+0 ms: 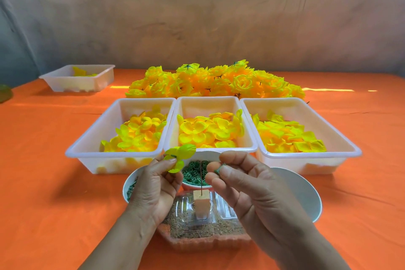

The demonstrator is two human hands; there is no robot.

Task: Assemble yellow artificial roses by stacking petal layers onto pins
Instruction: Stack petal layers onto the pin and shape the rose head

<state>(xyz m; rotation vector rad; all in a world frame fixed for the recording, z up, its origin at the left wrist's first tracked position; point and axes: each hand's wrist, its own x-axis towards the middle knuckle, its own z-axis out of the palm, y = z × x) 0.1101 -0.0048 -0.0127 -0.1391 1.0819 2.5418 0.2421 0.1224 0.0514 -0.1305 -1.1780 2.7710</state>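
Note:
My left hand (153, 186) pinches a yellow-green petal layer (178, 156) with a green pin through its centre, held above the bowls. My right hand (238, 182) pinches a small green ring piece (219, 170) between thumb and fingertips, just right of the petal. Between the hands a thin upright pin (200, 173) rises from an orange foam block (201, 203). Three white trays hold loose yellow petals: left (87, 149), middle (210, 101), right (341, 138). Finished yellow roses (214, 81) are piled behind them.
A small bowl of green rings (195, 174) sits behind the block, another bowl of green parts (129, 188) at the left, and a white bowl (306, 193) at the right. The block stands in a tray with brown grains (197, 232). A fourth white tray (79, 78) is far left on the orange cloth.

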